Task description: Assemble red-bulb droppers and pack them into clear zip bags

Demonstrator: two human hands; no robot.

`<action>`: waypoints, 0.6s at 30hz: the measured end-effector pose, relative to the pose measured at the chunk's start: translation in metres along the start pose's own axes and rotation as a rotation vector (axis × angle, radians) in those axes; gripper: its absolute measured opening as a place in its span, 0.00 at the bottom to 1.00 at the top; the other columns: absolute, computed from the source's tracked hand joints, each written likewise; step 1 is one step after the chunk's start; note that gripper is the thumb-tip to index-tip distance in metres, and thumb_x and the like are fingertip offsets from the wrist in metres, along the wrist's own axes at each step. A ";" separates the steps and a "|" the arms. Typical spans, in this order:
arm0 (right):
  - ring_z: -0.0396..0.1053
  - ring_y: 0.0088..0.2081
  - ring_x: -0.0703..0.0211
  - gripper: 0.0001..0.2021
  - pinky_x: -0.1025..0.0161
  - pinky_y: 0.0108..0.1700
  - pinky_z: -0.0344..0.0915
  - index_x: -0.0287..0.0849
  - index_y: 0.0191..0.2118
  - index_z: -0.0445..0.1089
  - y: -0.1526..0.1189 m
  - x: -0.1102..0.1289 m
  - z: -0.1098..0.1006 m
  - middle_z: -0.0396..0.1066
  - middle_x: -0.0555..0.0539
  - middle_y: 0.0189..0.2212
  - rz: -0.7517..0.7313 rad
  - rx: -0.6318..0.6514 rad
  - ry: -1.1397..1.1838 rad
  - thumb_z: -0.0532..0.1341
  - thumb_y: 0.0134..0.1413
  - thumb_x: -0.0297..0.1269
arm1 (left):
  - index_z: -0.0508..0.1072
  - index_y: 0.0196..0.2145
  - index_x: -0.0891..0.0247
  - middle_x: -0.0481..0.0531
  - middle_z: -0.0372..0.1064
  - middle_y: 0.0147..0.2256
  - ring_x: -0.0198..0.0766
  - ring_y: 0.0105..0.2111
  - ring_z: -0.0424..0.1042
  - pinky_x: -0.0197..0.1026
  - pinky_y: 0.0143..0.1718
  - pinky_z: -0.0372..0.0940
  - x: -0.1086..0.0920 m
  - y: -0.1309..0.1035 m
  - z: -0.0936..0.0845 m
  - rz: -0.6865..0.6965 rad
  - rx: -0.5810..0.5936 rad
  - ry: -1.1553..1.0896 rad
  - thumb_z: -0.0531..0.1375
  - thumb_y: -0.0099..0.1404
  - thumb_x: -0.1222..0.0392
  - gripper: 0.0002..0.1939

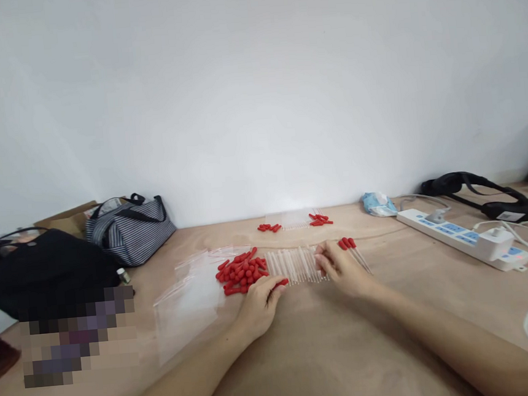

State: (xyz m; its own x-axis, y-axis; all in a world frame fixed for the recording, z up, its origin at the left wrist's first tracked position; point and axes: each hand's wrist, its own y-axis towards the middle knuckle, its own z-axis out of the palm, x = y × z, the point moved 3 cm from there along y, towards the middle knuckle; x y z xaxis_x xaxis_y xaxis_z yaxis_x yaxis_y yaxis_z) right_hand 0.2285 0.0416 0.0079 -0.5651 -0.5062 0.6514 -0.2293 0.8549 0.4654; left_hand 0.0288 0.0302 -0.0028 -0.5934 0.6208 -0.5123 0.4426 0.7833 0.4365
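Observation:
My left hand (260, 303) is closed on a red rubber bulb (282, 282), just right of a pile of red bulbs (243, 272). A row of thin clear tubes (292, 264) lies side by side between my hands. At the right end of that row, my right hand (335, 267) has its fingers pinched together; whatever may be between them is too small to make out. Beyond it lie several tubes with red bulbs on their ends (352, 243), side by side.
Clear plastic bags (188, 309) lie left of the pile. Farther back are more tubes and red bulbs (320, 219). A blue packet (379, 204), a white power strip (456, 233) with cables and a black headset (500, 205) stand right; a striped bag (132, 231) and black bag (44, 273) left.

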 end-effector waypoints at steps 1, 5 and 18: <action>0.63 0.25 0.64 0.07 0.67 0.28 0.59 0.41 0.32 0.57 -0.005 0.005 0.007 0.65 0.49 0.24 -0.070 -0.006 0.011 0.45 0.56 0.34 | 0.69 0.36 0.62 0.50 0.69 0.31 0.38 0.33 0.68 0.39 0.36 0.61 0.000 0.000 0.000 0.009 0.000 0.003 0.49 0.63 0.63 0.09; 0.66 0.34 0.60 0.08 0.63 0.36 0.60 0.41 0.37 0.61 -0.024 0.015 0.022 0.69 0.45 0.32 -0.238 -0.013 -0.035 0.46 0.56 0.32 | 0.68 0.35 0.63 0.50 0.68 0.32 0.37 0.33 0.67 0.38 0.36 0.61 -0.002 0.000 -0.001 0.037 -0.005 -0.013 0.49 0.63 0.63 0.09; 0.66 0.32 0.61 0.08 0.63 0.36 0.56 0.42 0.37 0.64 -0.033 0.013 0.027 0.70 0.48 0.30 -0.262 0.057 -0.111 0.48 0.57 0.31 | 0.69 0.35 0.64 0.51 0.69 0.32 0.37 0.33 0.68 0.37 0.35 0.61 -0.006 0.001 -0.001 0.047 0.006 -0.093 0.51 0.62 0.64 0.08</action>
State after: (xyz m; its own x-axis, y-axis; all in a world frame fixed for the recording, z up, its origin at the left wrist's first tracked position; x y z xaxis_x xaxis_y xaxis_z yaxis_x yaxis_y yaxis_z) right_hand 0.2075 0.0103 -0.0149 -0.5633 -0.6977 0.4427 -0.4212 0.7034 0.5726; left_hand 0.0320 0.0272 0.0017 -0.5072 0.6573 -0.5574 0.4728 0.7529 0.4578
